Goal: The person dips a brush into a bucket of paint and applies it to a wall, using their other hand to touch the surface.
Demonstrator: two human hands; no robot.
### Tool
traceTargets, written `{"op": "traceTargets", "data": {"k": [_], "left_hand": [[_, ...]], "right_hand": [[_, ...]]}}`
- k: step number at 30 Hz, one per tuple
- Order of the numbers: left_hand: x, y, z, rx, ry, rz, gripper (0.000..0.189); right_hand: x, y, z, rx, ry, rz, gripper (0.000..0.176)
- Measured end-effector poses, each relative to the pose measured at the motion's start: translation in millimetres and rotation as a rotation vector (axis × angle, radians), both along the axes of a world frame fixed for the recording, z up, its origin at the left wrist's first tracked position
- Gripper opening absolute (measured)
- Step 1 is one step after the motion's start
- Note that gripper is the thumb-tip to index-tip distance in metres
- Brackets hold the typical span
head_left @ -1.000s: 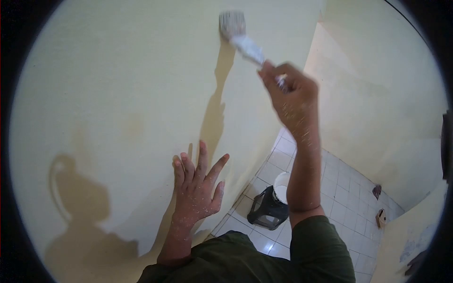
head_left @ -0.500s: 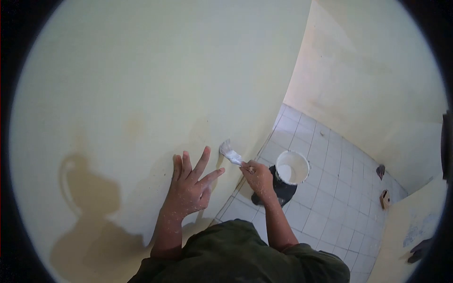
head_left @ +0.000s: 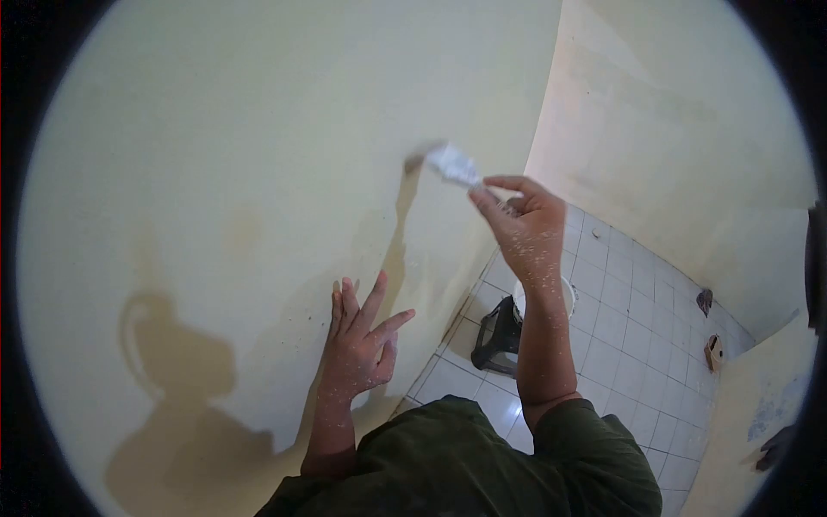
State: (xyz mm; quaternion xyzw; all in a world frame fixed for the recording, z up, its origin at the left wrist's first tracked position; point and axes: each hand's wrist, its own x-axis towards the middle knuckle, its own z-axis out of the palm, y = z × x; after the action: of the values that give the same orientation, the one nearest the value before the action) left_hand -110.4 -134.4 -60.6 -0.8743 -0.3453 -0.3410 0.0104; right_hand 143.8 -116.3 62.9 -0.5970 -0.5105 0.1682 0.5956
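Note:
A paintbrush (head_left: pixel 454 165), its ferrule end coated white, is pinched by the handle in my right hand (head_left: pixel 530 226). The bristles are smeared by motion and sit close to the pale yellow wall (head_left: pixel 258 112). White specks dot my right hand and forearm. Lower and to the left, my left hand (head_left: pixel 357 349) has its fingers spread near the wall, holding nothing. Behind my right forearm stands a white bucket (head_left: pixel 568 297), mostly hidden, beside a black stool (head_left: pixel 497 338).
White floor tiles (head_left: pixel 594 332) run along the wall's foot to a far corner. A dark crumpled item (head_left: pixel 705 301) and a small brown box-like thing (head_left: pixel 714 352) lie by the opposite wall. At the right edge is a dark object (head_left: pixel 775 450).
My right hand has lifted the paintbrush well up along the wall, and the forearm now covers much of the bucket. My left hand stays spread, shifted slightly right in view.

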Motion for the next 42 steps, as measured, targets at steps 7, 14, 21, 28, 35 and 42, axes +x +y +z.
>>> {"op": "traceTargets", "data": {"k": [7,14,21,28,35,42], "left_hand": [[-5,0,0,0.019,-0.060,-0.122,0.049],[-5,0,5,0.018,-0.035,-0.096,0.048],[2,5,3,0.050,-0.177,-0.093,0.041],[3,0,-1,0.040,-0.207,-0.060,0.040],[31,-9,0,-0.009,-0.237,0.119,0.034],[35,-8,-4,-0.044,-0.240,0.165,0.032]], "right_hand": [[-4,10,-12,0.248,-0.044,0.039,0.018],[-8,8,-122,0.062,0.030,0.125,0.027],[11,1,-219,-0.237,-0.162,0.048,0.025],[21,-11,-245,-0.398,-0.288,0.061,0.024],[13,-10,-128,-0.217,-0.106,0.097,0.024],[5,4,-55,0.239,0.105,0.114,0.015]]}}
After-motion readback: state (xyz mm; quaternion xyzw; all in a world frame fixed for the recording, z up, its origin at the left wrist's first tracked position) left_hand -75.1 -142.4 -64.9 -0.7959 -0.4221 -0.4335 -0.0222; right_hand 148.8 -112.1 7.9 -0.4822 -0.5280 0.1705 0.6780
